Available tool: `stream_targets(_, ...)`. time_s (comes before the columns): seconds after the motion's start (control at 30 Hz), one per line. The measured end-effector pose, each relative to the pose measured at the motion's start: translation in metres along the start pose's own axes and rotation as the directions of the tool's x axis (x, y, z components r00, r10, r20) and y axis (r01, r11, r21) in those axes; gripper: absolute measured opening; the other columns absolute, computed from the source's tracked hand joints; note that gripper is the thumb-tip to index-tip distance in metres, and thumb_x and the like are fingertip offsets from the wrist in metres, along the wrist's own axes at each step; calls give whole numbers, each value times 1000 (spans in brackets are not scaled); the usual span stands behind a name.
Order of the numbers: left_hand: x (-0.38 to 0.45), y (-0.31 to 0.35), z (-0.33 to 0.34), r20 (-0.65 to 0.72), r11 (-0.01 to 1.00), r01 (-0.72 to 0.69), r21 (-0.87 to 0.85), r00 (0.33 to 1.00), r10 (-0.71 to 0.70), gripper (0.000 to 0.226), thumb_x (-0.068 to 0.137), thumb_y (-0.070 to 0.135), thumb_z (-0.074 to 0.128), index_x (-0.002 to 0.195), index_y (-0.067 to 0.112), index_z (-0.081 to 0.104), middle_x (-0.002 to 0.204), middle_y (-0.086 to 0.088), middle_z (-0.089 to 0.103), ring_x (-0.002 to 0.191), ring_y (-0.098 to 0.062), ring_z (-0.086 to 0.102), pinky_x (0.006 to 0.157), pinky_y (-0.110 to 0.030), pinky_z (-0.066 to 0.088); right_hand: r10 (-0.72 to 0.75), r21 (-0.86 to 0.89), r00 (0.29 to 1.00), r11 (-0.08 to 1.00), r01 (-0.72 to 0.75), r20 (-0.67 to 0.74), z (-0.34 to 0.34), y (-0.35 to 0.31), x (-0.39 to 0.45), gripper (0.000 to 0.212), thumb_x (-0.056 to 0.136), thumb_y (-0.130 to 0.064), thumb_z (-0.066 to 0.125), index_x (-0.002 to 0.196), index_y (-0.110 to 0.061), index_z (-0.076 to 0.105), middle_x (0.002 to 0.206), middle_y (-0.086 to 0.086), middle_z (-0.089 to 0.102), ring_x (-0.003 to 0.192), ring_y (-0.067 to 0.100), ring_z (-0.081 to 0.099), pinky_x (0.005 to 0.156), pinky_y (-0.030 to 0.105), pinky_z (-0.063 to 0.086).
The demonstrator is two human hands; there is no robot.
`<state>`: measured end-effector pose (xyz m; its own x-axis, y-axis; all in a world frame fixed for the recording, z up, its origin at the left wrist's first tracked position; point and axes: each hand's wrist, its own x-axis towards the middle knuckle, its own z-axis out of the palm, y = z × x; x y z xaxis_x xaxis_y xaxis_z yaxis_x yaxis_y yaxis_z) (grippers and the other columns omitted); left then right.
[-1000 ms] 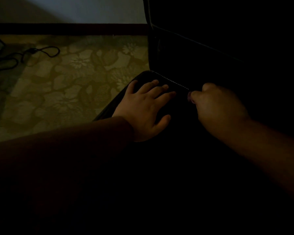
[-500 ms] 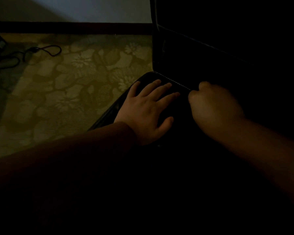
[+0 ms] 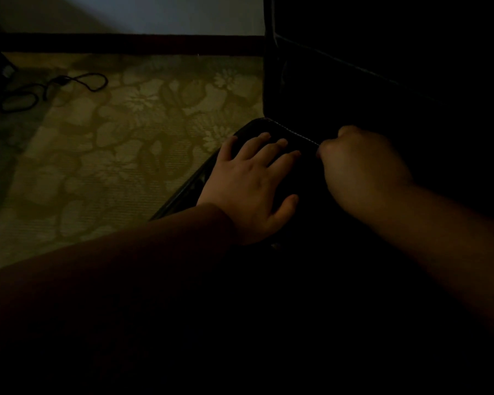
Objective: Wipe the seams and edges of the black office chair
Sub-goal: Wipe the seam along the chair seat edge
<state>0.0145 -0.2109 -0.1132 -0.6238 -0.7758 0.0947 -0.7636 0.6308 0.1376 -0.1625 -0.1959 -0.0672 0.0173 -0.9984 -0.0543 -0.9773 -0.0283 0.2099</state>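
The black office chair fills the right side, its backrest (image 3: 354, 89) upright and its seat corner (image 3: 257, 127) catching a little light. A pale stitched seam (image 3: 297, 134) runs along the seat's back edge. My left hand (image 3: 248, 178) lies flat on the seat corner with its fingers spread. My right hand (image 3: 360, 166) is curled into a fist, knuckles up, with its fingertips against the seam just right of my left fingers. It is too dark to tell whether the fist holds anything.
A yellow-green floral floor covering (image 3: 126, 143) lies to the left of the chair. A black cable (image 3: 52, 89) is coiled on it at the far left. A dark skirting board (image 3: 126, 42) runs under the pale wall at the top.
My right fist has slid a little left along the seam toward the seat corner. My left hand stays flat on the seat.
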Motion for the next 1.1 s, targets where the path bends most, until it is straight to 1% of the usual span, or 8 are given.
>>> stream_targets(0.17, 0, 0, 0, -7, 1000, -4, 18, 1000, 4, 73, 89, 64, 30, 150, 26, 42, 152, -2, 47, 147, -29, 33, 115, -62, 24, 55, 49, 998, 997, -55, -13, 1, -7, 8, 27, 99, -7, 43, 116, -11, 64, 118, 16, 53, 101, 35, 59, 66, 32, 39)
stream_targets(0.3, 0, 0, 0, -16, 1000, -4, 13, 1000, 4, 74, 88, 64, 30, 150, 26, 42, 151, -2, 47, 147, -29, 33, 115, -62, 24, -22, 30, 1000, 999, 22, 5, -4, -1, -9, 25, 97, -8, 44, 109, -14, 65, 112, 12, 53, 92, 31, 60, 63, 30, 39)
stream_targets(0.5, 0, 3, 1, -8, 1000, -2, 7, 1000, 2, 75, 88, 64, 29, 150, 24, 42, 152, -3, 47, 147, -29, 33, 116, -62, 23, -114, -95, 993, 989, 113, -8, -9, -12, 16, 23, 97, -6, 42, 106, -7, 63, 114, 15, 53, 97, 34, 60, 62, 33, 39)
stream_targets(0.6, 0, 2, 0, -12, 1000, -5, 3, 1000, 5, 75, 88, 65, 30, 149, 24, 43, 151, -2, 48, 146, -29, 34, 114, -63, 25, -101, -56, 995, 993, 100, 0, -6, -13, 16, 23, 96, -5, 43, 106, -8, 64, 115, 15, 53, 97, 35, 60, 64, 33, 40)
stream_targets(0.7, -1, 2, 1, -13, 1000, -5, 7, 1000, 5, 74, 88, 65, 30, 149, 25, 43, 151, -2, 48, 146, -29, 34, 115, -62, 24, -114, -36, 993, 993, 114, 9, -5, -5, 3, 22, 96, -8, 43, 104, -11, 64, 109, 12, 54, 94, 34, 60, 63, 32, 38)
stream_targets(0.83, 0, -1, 2, -9, 1000, -9, 7, 1000, 9, 74, 89, 66, 29, 150, 25, 41, 153, -1, 46, 147, -28, 32, 116, -62, 21, -130, -61, 991, 989, 132, 29, -9, -6, 6, 20, 95, -6, 43, 100, -9, 62, 107, 12, 52, 92, 33, 59, 62, 33, 39)
stream_targets(0.97, 0, 1, 2, -9, 1000, -5, -5, 1000, 5, 75, 88, 66, 29, 149, 23, 42, 153, -1, 46, 147, -27, 32, 116, -62, 21, -116, -59, 993, 992, 114, -31, -5, -14, 21, 23, 95, -4, 42, 103, -6, 63, 109, 14, 53, 94, 35, 60, 61, 33, 37)
stream_targets(1.1, 0, 1, 2, -23, 1000, -17, 0, 1000, 17, 74, 89, 65, 32, 148, 22, 44, 151, -2, 48, 146, -29, 34, 116, -62, 23, -101, 32, 993, 994, 103, -62, 0, -6, 10, 25, 98, -11, 45, 112, -14, 66, 108, 9, 54, 93, 31, 60, 62, 31, 38)
